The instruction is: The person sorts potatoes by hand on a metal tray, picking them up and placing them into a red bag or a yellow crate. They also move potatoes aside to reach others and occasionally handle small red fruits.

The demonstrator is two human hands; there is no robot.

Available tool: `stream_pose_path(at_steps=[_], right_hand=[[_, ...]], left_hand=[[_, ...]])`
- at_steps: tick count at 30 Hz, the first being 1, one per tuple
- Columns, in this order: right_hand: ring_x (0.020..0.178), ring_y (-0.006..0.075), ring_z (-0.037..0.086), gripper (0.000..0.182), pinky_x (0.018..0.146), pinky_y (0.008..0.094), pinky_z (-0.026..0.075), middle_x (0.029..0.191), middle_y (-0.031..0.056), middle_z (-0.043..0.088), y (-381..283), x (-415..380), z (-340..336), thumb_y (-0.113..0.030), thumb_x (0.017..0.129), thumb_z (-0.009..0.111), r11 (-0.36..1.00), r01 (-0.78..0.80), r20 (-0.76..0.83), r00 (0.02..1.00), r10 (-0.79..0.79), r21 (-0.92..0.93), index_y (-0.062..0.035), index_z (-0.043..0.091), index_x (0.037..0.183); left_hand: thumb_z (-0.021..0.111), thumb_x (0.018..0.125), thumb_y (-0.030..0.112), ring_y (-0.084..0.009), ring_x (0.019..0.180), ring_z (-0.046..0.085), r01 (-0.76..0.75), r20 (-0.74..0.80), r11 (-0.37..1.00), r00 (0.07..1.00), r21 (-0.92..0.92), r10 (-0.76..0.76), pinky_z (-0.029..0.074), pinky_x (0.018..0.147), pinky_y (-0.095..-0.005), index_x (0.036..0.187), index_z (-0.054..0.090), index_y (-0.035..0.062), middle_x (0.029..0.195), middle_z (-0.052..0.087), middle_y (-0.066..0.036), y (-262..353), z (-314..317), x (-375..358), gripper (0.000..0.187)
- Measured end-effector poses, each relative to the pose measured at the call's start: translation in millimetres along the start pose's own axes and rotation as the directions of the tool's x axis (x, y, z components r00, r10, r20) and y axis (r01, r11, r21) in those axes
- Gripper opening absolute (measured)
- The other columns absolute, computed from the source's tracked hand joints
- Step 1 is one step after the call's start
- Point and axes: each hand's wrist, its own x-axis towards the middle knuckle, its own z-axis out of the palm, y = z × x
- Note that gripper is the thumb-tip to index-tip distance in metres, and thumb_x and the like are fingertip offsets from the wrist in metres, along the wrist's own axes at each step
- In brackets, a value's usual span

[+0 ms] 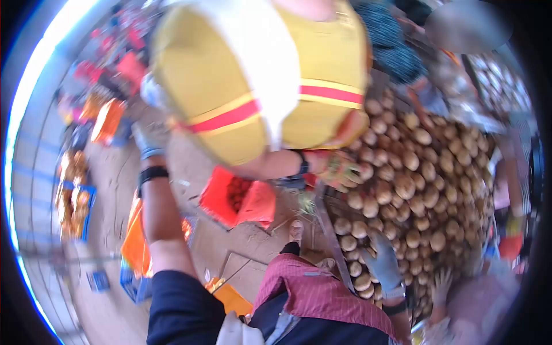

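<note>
My right hand [384,265], in a grey glove, lies over the near left side of a large heap of round brown vegetables [405,187], its fingers apart and touching some of them. They look like onions or potatoes. My left hand [150,135], also gloved, is stretched far out to the upper left, past the side of a person in a yellow vest [207,86]. Motion blurs its fingers, so I cannot tell what it holds. A metal edge [334,238] borders the heap beside my right hand.
The vested person's gloved hand [344,171] rests on the heap; another person's hand [441,284] is at its lower right. A red-lined crate [256,207] holds small reddish items on the floor. An orange-lined blue crate [135,282] stands left, filled bags [73,195] farther off.
</note>
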Motion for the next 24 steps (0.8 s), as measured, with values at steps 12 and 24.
stream_pose_path(at_steps=[12, 24], right_hand=[[0.140, 0.0381, 0.028, 0.069, 0.108, 0.0673, 0.018, 0.150, 0.0076, 0.037, 82, -81, 55, -0.045, 0.079, 0.068, 0.880, -0.337, -0.328, 0.917, 0.225, -0.336, -0.0208, 0.048, 0.141], [0.136, 0.0420, 0.038, 0.048, 0.110, 0.0586, 0.028, 0.148, 0.0179, 0.042, 130, -281, 38, -0.021, 0.083, 0.061, 0.555, -0.797, -0.617, 0.566, 0.546, -0.240, -0.0146, 0.057, 0.131]], left_hand=[[0.051, 0.095, 0.054, -0.0159, 0.074, 0.060, 0.825, -0.342, 0.544, 0.560, 0.152, -0.755, 0.045, 0.061, -0.0282, 0.102, 0.062, 0.0132, 0.085, 0.064, -0.001, -139, 134, -285, 0.043], [0.057, 0.097, 0.016, -0.0297, 0.108, 0.059, -0.479, 0.611, 0.393, 0.705, 0.785, -0.360, 0.047, 0.092, -0.0409, 0.119, 0.058, -0.0010, 0.116, 0.062, -0.016, -188, 312, -282, 0.029]])
